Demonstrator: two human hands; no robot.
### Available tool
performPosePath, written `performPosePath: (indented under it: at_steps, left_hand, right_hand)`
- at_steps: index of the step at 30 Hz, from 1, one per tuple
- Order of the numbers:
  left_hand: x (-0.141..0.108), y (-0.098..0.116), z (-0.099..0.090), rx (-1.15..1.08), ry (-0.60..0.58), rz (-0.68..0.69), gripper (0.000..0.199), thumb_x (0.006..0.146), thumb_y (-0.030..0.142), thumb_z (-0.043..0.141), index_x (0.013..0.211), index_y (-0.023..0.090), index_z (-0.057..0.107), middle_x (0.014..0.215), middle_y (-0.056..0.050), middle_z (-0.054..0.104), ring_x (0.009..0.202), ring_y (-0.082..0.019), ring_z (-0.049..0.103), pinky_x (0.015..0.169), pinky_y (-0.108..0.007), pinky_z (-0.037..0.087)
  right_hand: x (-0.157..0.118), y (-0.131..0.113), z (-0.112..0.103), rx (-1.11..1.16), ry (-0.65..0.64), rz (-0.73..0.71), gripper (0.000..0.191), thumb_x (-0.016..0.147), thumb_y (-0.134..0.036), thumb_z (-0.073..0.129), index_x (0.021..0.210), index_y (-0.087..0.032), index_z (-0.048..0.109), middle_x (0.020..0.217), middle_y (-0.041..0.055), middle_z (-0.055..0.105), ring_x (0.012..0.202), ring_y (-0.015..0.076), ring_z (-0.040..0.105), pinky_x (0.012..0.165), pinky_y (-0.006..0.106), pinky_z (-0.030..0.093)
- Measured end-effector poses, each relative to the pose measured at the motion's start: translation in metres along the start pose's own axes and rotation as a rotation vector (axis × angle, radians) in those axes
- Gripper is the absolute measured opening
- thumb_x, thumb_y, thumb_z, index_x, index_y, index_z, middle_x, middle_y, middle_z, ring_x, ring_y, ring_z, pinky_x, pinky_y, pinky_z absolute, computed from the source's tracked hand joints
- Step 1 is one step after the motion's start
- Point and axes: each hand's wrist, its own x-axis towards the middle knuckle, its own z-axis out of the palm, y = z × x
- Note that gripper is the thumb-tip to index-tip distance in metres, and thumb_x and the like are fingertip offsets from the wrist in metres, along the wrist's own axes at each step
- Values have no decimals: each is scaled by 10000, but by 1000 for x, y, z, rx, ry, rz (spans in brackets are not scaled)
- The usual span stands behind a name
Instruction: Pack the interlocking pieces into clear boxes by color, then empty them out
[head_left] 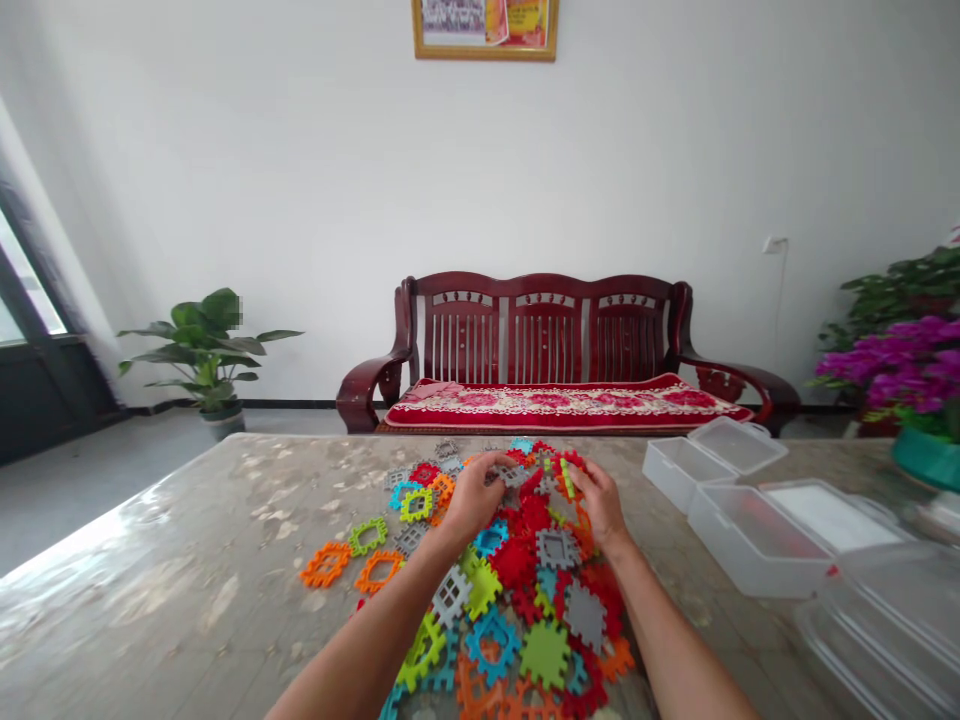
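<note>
My left hand [478,492] is over the far part of a pile of plastic interlocking pieces, its fingers curled at a grey piece [511,475]. My right hand [600,500] pinches a yellow-green piece [568,480], seen nearly edge-on, at the pile's far right. Between the hands lie red and grey pieces. Nearer to me are a green square piece [545,654], a blue ring-like piece [493,646] and a grey square piece [585,615]. Orange pieces [326,565] lie at the pile's left edge.
Clear plastic boxes [757,540] with lids stand on the right of the covered table [187,560]. Pink flowers [892,365] in a teal pot are at the far right. Behind the table is a wooden bench [465,340]; a potted plant [214,350] stands at left.
</note>
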Motion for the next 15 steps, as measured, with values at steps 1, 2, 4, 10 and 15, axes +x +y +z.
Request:
performPosePath:
  at_steps: [1,2,4,10,15]
  left_hand:
    - [0,-4,-4,-11,-15,4,464,669,-9,454,1018,197,680,1130,-42,681,1015,-170,646,916,-306,520]
    - [0,-9,-8,-22,-38,10,498,671,-8,441,1061,202,669,1212,-51,648,1047,-172,641,910,-303,525]
    - [-5,-20,-19,-7,-87,26,542,678,7,442,1137,214,643,1358,-65,554,1139,-188,606,919,-303,523]
    - [-36,-68,-73,404,59,-37,392,819,214,510,1199,224,606,1301,-69,591,1246,-233,529,1071,-370,411]
    - [-58,-102,-114,785,26,-541,591,823,481,547,1353,223,507,1428,-178,468,1336,-399,404,1020,-565,385]
  right_hand:
    - [0,1,-1,13,-9,7,502,756,-604,598,995,-175,703,944,75,748,871,247,670,754,327,516]
    - [1,1,-2,22,-22,14,522,763,-616,585,1022,-178,702,970,83,748,893,255,673,761,333,518]
    - [1,2,-4,27,-51,27,568,783,-636,546,1085,-177,690,1017,101,744,932,269,677,786,350,518]
    - [1,5,-6,-20,-60,65,574,801,-654,492,1076,-193,695,1103,108,722,986,281,676,836,373,509]
    - [0,16,-7,-173,-71,13,492,796,-596,524,1070,-226,698,1146,79,705,1117,278,619,974,399,462]
